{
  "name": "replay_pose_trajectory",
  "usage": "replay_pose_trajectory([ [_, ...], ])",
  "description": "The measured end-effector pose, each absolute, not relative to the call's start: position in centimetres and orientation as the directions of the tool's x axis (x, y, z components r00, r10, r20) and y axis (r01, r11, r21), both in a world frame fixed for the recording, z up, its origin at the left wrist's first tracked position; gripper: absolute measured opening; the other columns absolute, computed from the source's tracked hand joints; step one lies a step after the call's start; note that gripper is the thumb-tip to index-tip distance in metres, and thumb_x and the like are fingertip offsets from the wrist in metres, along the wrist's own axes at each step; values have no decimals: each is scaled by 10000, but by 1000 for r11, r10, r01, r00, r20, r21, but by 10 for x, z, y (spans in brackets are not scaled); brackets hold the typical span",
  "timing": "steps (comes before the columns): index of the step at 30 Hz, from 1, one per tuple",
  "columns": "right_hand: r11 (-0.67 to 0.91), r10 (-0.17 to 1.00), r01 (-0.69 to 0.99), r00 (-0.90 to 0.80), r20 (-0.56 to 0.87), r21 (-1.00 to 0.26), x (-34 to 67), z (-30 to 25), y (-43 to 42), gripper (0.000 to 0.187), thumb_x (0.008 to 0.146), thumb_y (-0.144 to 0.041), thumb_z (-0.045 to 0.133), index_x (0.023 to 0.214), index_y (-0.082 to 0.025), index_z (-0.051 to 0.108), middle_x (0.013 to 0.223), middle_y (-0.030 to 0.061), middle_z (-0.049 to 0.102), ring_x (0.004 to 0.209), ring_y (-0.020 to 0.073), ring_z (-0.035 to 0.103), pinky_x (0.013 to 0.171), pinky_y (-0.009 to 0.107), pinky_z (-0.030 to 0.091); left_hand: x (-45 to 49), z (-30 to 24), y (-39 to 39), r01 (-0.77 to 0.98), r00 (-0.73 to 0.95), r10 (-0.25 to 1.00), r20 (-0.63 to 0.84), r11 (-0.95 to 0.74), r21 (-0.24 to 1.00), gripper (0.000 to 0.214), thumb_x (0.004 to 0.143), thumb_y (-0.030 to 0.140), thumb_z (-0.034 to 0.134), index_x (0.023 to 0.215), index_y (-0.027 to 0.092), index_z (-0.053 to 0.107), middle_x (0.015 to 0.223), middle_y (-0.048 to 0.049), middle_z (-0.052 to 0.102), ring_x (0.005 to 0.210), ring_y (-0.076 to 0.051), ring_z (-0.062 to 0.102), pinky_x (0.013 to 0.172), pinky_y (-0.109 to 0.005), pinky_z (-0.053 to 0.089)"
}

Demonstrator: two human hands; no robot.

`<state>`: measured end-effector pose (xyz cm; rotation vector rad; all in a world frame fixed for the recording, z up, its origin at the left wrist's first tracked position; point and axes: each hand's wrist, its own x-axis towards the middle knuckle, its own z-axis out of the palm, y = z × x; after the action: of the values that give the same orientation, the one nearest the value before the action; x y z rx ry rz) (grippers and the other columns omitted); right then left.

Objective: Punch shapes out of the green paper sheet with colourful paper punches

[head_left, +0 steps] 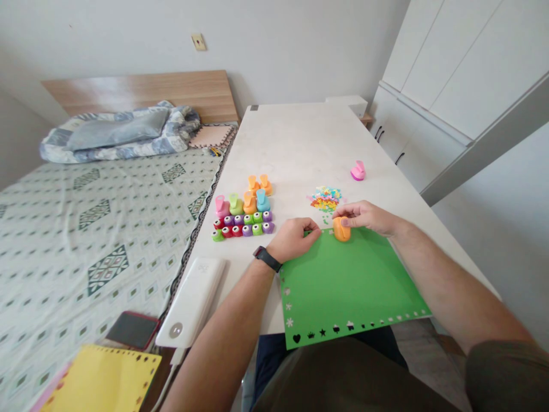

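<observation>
A green paper sheet (349,289) lies on the white table (300,143), its near and left edges punched with small shapes. My right hand (368,217) is closed on an orange paper punch (342,229) that sits on the sheet's far edge. My left hand (295,238), with a black watch on the wrist, pinches the sheet's far left corner. A small heap of coloured paper cut-outs (326,198) lies just beyond the punch.
Rows of small coloured punches (243,212) stand left of my hands. A pink punch (358,171) sits farther back. A white flat device (191,302), a phone (133,329) and yellow paper (103,380) lie at the near left. A bed (94,217) is on the left, cabinets on the right.
</observation>
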<state>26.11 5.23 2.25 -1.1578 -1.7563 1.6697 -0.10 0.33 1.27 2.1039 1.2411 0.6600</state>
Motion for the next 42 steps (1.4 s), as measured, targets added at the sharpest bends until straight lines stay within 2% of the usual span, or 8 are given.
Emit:
replay_pose_trajectory([
  [24, -63, 843, 296, -496, -210, -953, 256, 22, 51, 405, 637, -435, 878, 932, -171, 793, 864, 40, 744, 825, 209, 652, 826, 353, 497, 1, 14, 2, 589, 453, 887, 94, -376, 715, 220, 932, 314, 580, 905, 169, 743, 878, -21, 766, 739, -133, 651, 690, -243, 456],
  [31, -65, 866, 323, -451, -214, -944, 253, 19, 53, 323, 658, -426, 857, 850, -175, 793, 812, 36, 744, 786, 208, 649, 814, 357, 483, 1, 13, 2, 592, 463, 881, 94, -386, 707, 225, 937, 322, 576, 908, 172, 741, 863, -21, 760, 731, -132, 644, 665, -240, 446],
  [42, -14, 814, 280, -555, -173, -960, 257, 27, 48, 420, 742, -483, 828, 1024, -177, 775, 990, 61, 753, 942, 239, 665, 891, 373, 491, 0, 12, 2, 586, 469, 878, 98, -393, 709, 233, 938, 333, 574, 898, 170, 736, 846, -19, 754, 722, -130, 642, 657, -240, 441],
])
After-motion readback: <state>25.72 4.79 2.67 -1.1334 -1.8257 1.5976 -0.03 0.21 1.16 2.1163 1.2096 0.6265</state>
